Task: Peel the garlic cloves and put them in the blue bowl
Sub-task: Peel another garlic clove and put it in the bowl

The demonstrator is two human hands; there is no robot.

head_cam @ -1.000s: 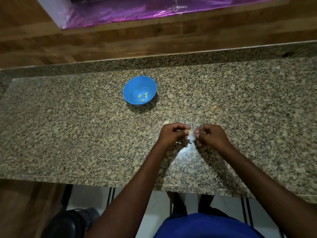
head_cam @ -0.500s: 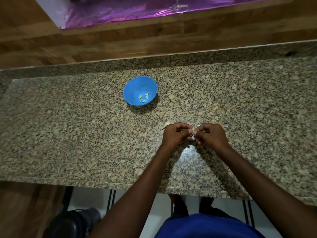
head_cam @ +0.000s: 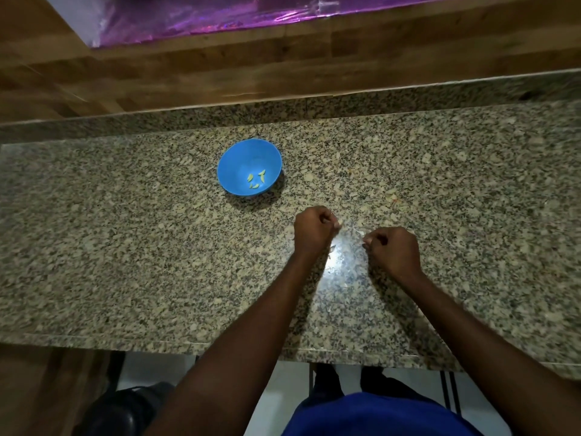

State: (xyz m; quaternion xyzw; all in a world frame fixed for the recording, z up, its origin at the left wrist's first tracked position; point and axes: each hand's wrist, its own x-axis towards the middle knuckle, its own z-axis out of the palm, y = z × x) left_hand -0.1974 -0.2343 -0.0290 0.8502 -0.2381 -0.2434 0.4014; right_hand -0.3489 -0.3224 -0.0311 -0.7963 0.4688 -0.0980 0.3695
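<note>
The blue bowl (head_cam: 234, 160) stands on the granite counter, up and to the left of my hands, with several pale peeled cloves (head_cam: 256, 180) inside. My left hand (head_cam: 312, 231) is curled, and a small garlic clove (head_cam: 338, 224) shows pinched at its fingertips. My right hand (head_cam: 393, 250) sits a little apart to the right, its fingers curled and pinching a thin whitish wisp of garlic skin (head_cam: 358, 231). Both hands hover just over the counter.
The speckled granite counter (head_cam: 157, 262) runs the full width, its front edge just below my forearms. Small bits of skin (head_cam: 332, 247) lie between my hands. A wooden wall and purple foil (head_cam: 220, 17) lie behind. A dark object (head_cam: 125, 410) sits on the floor at lower left.
My hands were pressed together on the clove; now they have pulled apart, the left keeping the clove and the right drawing away to the right with a strip of skin.
</note>
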